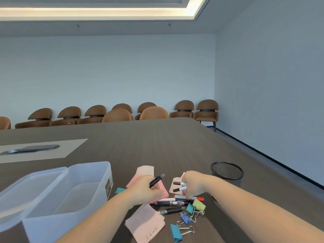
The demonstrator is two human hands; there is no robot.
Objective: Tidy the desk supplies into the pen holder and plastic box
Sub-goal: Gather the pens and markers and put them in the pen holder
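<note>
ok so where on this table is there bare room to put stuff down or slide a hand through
Bare tabletop lies beyond the plastic box and the mesh pen holder, out to the far edge. It is crowded near the person, where the left hand and right hand work among pens, pink notes and binder clips.

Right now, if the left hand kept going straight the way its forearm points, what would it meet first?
Likely the pink sticky-note pad directly under and beyond the left hand; depth is unclear from this single view.
</note>
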